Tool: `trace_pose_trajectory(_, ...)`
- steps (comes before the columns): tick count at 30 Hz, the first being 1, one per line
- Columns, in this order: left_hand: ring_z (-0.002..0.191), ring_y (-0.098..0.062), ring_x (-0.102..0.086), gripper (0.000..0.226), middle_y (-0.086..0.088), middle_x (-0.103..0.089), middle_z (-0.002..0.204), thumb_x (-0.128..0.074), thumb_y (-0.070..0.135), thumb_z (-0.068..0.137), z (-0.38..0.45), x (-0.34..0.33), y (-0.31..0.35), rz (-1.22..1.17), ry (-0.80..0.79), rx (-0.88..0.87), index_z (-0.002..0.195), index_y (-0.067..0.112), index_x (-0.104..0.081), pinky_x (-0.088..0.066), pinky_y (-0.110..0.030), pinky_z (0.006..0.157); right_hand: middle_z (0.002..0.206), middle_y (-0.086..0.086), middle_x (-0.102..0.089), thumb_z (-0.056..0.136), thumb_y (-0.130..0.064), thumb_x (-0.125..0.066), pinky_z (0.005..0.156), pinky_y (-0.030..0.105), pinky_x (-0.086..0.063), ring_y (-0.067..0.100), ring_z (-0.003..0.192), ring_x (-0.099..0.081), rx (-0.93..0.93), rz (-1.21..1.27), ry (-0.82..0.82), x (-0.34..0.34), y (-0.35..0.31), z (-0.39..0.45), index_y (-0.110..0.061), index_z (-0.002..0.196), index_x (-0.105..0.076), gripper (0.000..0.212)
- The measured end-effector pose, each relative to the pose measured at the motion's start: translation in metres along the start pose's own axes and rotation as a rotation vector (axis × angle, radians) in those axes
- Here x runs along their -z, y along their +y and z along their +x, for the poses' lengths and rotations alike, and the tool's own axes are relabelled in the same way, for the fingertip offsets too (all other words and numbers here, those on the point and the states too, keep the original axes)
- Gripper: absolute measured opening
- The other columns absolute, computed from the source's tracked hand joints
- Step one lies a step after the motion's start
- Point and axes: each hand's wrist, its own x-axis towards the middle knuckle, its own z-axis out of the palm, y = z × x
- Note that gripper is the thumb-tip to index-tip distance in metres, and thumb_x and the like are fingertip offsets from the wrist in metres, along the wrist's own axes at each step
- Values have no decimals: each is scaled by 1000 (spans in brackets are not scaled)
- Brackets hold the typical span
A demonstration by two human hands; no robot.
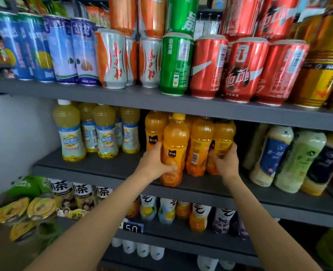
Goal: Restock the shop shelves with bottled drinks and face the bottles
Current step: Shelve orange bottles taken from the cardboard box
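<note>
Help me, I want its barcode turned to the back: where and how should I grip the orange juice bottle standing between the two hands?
Grip the barcode-facing orange juice bottle around its narrower labelled waist, reaching straight in from the open shelf front. Neighbouring bottles crowd both sides and the shelf above sits close over its cap, so fingers probably fit best wrapping the front and twisting it upright.

Rear orange bottles (156,126) mostly hidden, perhaps several.

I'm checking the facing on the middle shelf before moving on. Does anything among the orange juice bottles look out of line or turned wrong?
Yes. The front orange bottle, held by the left hand, stands forward of its row near the shelf edge. Its neighbour shows its barcode instead of its front label.
</note>
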Motion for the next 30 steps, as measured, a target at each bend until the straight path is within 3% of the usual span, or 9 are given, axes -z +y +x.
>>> trace_pose_trajectory(6, 125, -22, -46, 80, -1, -51, 134, -79, 33, 69, 3, -2, -5, 41, 11, -24, 135, 21, -34, -39, -45, 103, 136, 13, -49, 89, -15, -59, 104, 43, -38, 30, 125, -46, -108, -58, -140, -22, 11, 38, -15, 144, -28, 62)
trace_pose_trajectory(9, 125, -19, -46, 79, 0, -49, 136, -79, 31, 69, 1, -4, -2, 23, -30, -78, 135, 20, -36, -39, -41, 104, 141, 14, -45, 90, -14, -58, 107, 38, -35, 28, 130, -42, -158, -54, 5, -13, 28, 18, -8, 144, -28, 62)
trace_pose_trajectory(12, 125, -17, -47, 81, 1, -48, 137, -79, 32, 70, -1, -22, 14, -4, -121, -183, 137, 21, -35, -40, -37, 104, 126, 8, -55, 92, -10, -55, 100, 32, -42, 20, 118, -52, -35, 70, 71, 6, 30, -14, -6, 133, -44, 43)
trace_pose_trajectory(15, 124, -17, -48, 79, 0, -50, 136, -78, 33, 71, 1, -57, 40, -1, -148, -269, 136, 20, -36, -40, -35, 102, 105, -1, -61, 92, 0, -46, 81, 18, -48, 0, 93, -60, 43, 279, -94, 33, 16, -30, -10, 117, -55, 28)
trace_pose_trajectory(17, 118, -21, -52, 73, -3, -53, 131, -78, 33, 72, 4, -80, 58, -16, -129, -277, 132, 17, -40, -44, -38, 98, 96, -4, -62, 81, -4, -48, 74, 16, -48, -1, 83, -59, 48, 321, -217, 54, 10, -32, -18, 107, -57, 32)
trace_pose_trajectory(19, 115, -24, -54, 67, -6, -56, 127, -76, 30, 74, 9, -98, 71, -33, -97, -273, 130, 15, -42, -44, -38, 95, 101, -5, -60, 78, -1, -52, 78, 16, -49, 1, 91, -59, 36, 250, -355, 71, 11, -31, -18, 117, -52, 43)
trace_pose_trajectory(22, 117, -24, -51, 58, -9, -55, 127, -71, 26, 80, 18, -110, 80, -2, -54, -247, 129, 12, -42, -41, -34, 96, 116, -6, -54, 83, -3, -66, 90, 23, -46, 11, 108, -54, 45, -98, -482, 78, 16, -30, -15, 139, -31, 68)
trace_pose_trajectory(25, 118, -24, -52, 48, -9, -54, 129, -60, 18, 89, 15, -109, 71, 30, 17, -244, 133, 11, -43, -43, -34, 98, 121, 3, -55, 81, -18, -70, 89, 26, -40, 22, 112, -54, 39, -258, -335, 61, 19, -24, -12, 139, -34, 69)
trace_pose_trajectory(30, 110, -22, -53, 35, -6, -54, 121, -53, 5, 86, -7, -93, 27, 114, 194, -412, 121, 11, -55, -44, -31, 90, 128, 17, -53, 82, -14, -69, 94, 35, -40, 31, 118, -51, -6, -267, -192, 22, 22, -3, -5, 135, -37, 63)
